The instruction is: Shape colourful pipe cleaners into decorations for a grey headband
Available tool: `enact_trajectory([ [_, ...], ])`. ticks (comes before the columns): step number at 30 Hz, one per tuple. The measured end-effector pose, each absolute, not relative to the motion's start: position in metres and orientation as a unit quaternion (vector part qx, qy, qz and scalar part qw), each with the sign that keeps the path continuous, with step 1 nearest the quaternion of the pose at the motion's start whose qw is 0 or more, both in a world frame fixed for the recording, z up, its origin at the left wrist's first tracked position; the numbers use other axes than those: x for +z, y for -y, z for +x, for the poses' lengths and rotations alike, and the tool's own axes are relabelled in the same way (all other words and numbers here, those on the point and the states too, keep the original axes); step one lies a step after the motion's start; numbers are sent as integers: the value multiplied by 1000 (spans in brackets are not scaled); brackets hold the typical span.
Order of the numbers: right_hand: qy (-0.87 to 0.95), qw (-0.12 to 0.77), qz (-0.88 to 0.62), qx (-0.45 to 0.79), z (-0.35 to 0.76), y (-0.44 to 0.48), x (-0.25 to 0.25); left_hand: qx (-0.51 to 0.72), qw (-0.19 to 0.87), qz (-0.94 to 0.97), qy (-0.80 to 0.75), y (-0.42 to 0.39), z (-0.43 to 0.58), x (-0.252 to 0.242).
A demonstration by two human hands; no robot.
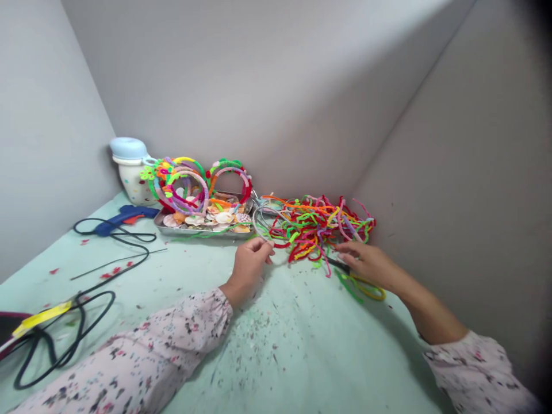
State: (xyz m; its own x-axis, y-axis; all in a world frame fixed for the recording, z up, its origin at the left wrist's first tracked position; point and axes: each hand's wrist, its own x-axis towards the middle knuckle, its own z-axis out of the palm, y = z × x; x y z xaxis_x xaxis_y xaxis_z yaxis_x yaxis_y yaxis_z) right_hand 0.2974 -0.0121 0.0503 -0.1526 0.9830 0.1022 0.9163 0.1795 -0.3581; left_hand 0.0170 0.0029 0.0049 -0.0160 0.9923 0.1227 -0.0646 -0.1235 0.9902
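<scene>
The pale green tabletop meets grey walls behind and at the sides. Between the forearms spreads a wide, flat stretch scattered with dark specks; a tangled pile of pipe cleaners crowds the far right corner. At its left edge, the left hand has thumb and fingers pinched on a pale headband hoop. The right hand is over a black-handled tool; whether its fingers grip cannot be told. The metal tray holds seashells, with wrapped headbands standing on them.
</scene>
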Motion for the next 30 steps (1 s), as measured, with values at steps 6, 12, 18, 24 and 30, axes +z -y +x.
enact_trajectory([
  [6, 726, 410, -540, 112, 231, 16, 52, 543, 467, 540, -442, 2, 17, 7],
  [12, 772, 485, -405, 71, 180, 43, 6, 507, 471, 598, -404, 15, 23, 9],
  [18, 767, 476, -417, 109, 188, 39, -1, 488, 486, 607, -397, 23, 28, 12],
  [24, 754, 477, -433, 127, 187, 39, 3, 482, 518, 598, -376, 24, 27, 11],
  [30, 754, 485, -428, 113, 187, 39, 3, 488, 535, 576, -378, 21, 26, 6],
])
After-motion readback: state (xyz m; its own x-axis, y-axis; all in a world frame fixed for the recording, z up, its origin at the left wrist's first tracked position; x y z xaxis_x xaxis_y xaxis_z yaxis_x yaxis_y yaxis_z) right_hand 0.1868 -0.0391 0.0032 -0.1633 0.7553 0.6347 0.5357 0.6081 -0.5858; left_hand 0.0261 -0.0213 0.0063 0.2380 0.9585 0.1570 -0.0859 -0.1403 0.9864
